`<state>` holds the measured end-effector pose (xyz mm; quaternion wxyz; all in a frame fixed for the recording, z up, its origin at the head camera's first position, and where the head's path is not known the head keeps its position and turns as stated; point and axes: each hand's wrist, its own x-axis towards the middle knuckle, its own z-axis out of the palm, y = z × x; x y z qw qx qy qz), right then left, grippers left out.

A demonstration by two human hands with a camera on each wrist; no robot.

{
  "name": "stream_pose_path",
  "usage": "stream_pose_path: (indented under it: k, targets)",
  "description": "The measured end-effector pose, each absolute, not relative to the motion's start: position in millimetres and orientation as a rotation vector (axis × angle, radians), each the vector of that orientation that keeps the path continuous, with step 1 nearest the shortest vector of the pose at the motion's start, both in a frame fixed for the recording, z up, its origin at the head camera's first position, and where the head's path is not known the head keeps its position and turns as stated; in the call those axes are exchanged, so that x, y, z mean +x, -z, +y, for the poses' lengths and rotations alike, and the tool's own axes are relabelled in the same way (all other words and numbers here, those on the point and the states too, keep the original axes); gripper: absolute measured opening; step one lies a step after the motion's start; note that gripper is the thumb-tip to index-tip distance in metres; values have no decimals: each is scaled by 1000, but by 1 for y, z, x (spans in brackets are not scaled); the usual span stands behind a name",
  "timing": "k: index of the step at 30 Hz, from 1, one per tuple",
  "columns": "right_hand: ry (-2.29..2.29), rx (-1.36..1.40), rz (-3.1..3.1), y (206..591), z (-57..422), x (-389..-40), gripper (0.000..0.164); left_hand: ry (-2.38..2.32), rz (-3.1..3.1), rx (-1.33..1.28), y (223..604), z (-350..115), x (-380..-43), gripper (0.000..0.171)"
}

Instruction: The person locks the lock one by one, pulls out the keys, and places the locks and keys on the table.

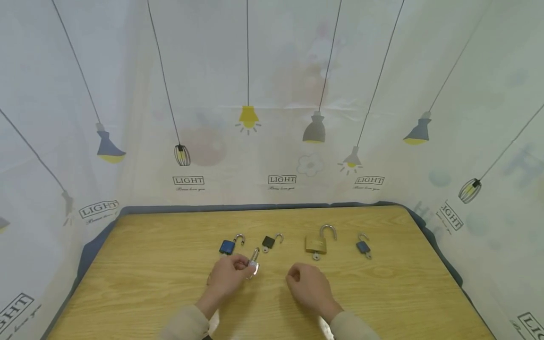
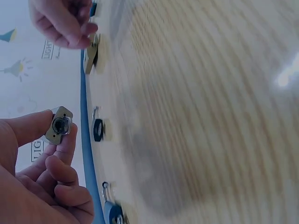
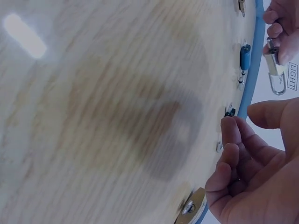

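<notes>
My left hand (image 1: 226, 277) pinches a small silver padlock (image 1: 253, 265) between thumb and fingers, above the table. Its shackle points up and away, and the left wrist view shows the round keyhole (image 2: 60, 125) in its base. My right hand (image 1: 310, 286) hovers to the right, fingers loosely curled, thumb apart from the fingertips, with nothing visible in it. Beyond the left hand lie a blue padlock (image 1: 227, 247) and a black padlock (image 1: 268, 242). Past the right hand lies a large brass padlock (image 1: 316, 244), its shackle swung out and a key in its base.
A smaller blue padlock (image 1: 363, 247) with a key lies at the far right of the row. A brass-coloured item (image 3: 241, 6) sits left of the left hand, mostly hidden in the head view. The wooden table (image 1: 403, 293) meets a printed curtain (image 1: 229, 193) behind.
</notes>
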<state>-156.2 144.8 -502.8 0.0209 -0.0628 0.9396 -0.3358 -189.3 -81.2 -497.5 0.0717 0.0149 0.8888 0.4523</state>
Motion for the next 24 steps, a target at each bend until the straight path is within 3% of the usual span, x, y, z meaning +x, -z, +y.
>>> stream_pose_path:
  k: [24]
  targets:
    - [1341, -242, 2873, 491, 127, -180, 15, -1593, 2374, 159, 503, -53, -172, 26]
